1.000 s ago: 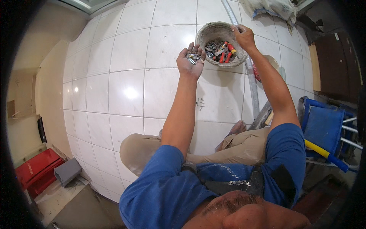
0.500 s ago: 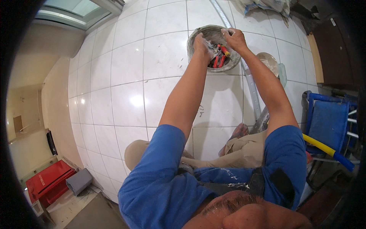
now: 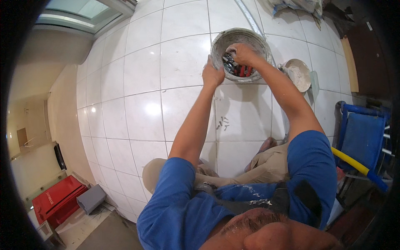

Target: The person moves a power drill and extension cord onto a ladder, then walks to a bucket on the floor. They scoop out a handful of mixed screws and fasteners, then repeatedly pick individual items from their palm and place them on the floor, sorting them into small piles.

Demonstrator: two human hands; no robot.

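Note:
A grey, plaster-stained bucket (image 3: 216,43) stands on the white tiled floor ahead of me. It holds several tools with red and dark handles (image 3: 241,71). My left hand (image 3: 212,75) rests on the bucket's near left rim, fingers curled over the edge. My right hand (image 3: 243,52) reaches down inside the bucket among the tools. Its fingers are bent and hidden, so whether it holds anything cannot be seen. My knees are folded below my arms.
A small stained bowl (image 3: 298,73) sits right of the bucket. Several small screws (image 3: 223,123) lie on the tiles under my left forearm. A blue frame (image 3: 362,137) with a yellow tube (image 3: 352,163) stands at right. A red case (image 3: 58,200) and a grey box (image 3: 91,198) lie at lower left.
My left hand held small metal pieces beside the bucket a second ago; it now sits on the rim. My right hand moved from the far rim down into the bucket. The view shifted closer.

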